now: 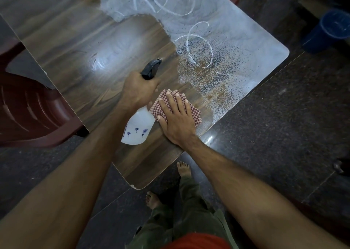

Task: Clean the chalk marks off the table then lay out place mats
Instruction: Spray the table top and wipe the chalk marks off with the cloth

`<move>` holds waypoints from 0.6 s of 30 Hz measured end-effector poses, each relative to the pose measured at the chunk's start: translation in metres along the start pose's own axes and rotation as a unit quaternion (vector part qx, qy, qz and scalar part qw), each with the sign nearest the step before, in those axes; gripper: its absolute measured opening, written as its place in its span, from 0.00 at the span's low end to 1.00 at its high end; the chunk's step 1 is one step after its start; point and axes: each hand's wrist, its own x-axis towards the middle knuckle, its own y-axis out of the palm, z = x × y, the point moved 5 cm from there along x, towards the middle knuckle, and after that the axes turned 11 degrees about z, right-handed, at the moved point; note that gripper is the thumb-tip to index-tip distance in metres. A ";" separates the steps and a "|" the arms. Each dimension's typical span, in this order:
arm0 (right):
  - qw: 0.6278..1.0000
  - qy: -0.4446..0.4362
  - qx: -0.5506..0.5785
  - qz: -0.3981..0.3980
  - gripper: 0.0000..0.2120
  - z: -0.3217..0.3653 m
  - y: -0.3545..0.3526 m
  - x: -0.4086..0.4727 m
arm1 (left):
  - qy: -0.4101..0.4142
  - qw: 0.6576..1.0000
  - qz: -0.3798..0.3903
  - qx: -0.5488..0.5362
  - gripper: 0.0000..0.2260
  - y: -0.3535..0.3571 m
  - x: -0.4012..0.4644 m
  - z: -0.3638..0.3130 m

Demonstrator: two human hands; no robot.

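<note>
Chalk loops [198,46] cloud the wooden table's [75,46] right half; left hand [139,89] grips sprayer [139,124], right hand [176,120] presses cloth [196,116] flat.

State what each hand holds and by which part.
The left hand grips the spray bottle by its neck, under the black trigger head. The right hand holds nothing; its flat fingers press the checked cloth on the table.

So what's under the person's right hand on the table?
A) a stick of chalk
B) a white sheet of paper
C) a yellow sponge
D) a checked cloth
D: the right hand lies flat, fingers straight, on a red-and-white checked cloth on the table, while the left hand grips the spray bottle.
</note>
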 end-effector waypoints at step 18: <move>0.994 0.105 0.013 0.002 0.32 -0.097 -0.050 0.060 | 0.032 0.997 -0.006 -0.077 0.05 -0.015 -0.018 0.036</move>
